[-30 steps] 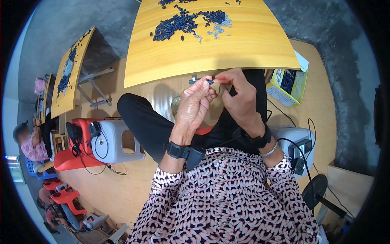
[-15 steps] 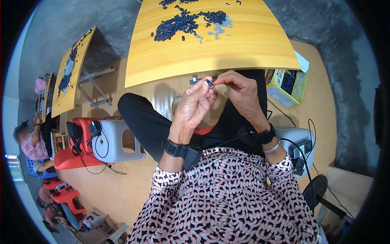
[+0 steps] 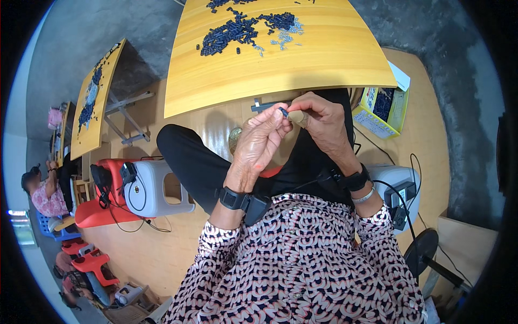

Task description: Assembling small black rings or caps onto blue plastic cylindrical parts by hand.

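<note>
Just past the table's near edge, above my lap, my left hand (image 3: 260,137) pinches a small dark blue-black plastic piece (image 3: 283,112) between thumb and fingertips. Close against it on the right, my right hand (image 3: 324,121) is closed in a pinch, its fingertips at the end of the piece. Whatever the right fingers grip is too small to make out. A tan covering (image 3: 298,117) wraps the right thumb. On the yellow wooden table (image 3: 280,70) lie a heap of similar dark pieces (image 3: 229,36) and a scatter of small silvery parts (image 3: 284,40).
A yellow box (image 3: 396,110) with dark pieces stands on the floor at right. Grey plastic stools (image 3: 154,191) flank me, with cables running over the floor. Farther left, another person (image 3: 46,191) sits at a second table (image 3: 89,137) bearing dark pieces.
The right fingertips have come closer to the dark piece, and the piece sits slightly farther right. My left hand still pinches it. The whole view has shifted a little.
</note>
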The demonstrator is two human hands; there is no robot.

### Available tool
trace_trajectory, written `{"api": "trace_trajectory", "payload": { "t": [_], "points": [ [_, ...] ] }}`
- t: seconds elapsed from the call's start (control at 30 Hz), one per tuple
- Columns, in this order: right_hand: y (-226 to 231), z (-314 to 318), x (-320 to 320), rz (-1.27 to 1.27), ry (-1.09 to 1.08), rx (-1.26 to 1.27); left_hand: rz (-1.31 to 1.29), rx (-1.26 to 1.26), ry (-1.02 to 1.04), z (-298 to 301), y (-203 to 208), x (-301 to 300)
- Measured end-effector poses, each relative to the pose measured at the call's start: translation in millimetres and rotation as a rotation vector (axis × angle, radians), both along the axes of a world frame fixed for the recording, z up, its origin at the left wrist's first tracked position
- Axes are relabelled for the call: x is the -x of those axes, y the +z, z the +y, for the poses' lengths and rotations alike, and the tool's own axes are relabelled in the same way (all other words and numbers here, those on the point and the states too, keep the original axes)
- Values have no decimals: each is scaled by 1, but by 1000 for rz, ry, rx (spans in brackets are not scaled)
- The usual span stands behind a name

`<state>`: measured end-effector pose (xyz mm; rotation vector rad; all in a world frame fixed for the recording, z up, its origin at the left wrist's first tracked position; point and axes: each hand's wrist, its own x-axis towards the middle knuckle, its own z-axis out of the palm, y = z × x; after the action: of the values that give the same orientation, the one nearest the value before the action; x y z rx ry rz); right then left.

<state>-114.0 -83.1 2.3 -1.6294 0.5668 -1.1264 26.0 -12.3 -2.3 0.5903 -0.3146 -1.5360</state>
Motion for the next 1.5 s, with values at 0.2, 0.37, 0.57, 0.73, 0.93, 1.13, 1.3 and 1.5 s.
{"api": "trace_trajectory", "payload": {
  "t": [0.2, 0.37, 0.57, 0.73, 0.93, 1.13, 1.3, 1.5],
  "points": [
    [0, 1, 2, 66, -133, 342, -7, -3, -10, -1, 0, 4],
    [6, 10, -7, -34, -104, -47, 39, 26, 1, -5, 7, 3],
    [6, 7, -8, -27, -68, -41, 247, -42, 18, -7, 5, 5],
    [1, 5, -8, 19, -77, -42, 235, -98, 73, -7, 6, 9],
    [2, 4, -11, -10, -89, -99, 88, -62, 98, -7, 8, 12],
    [23, 1, -22, 45, -70, -95, 56, -24, 101, -13, 1, -3],
    [36, -27, -25, 343, -58, 96, 92, -5, 107, -20, -1, -18],
    [53, -112, -38, 495, -160, 455, 183, -41, 122, -37, 11, -41]
  ]
}}
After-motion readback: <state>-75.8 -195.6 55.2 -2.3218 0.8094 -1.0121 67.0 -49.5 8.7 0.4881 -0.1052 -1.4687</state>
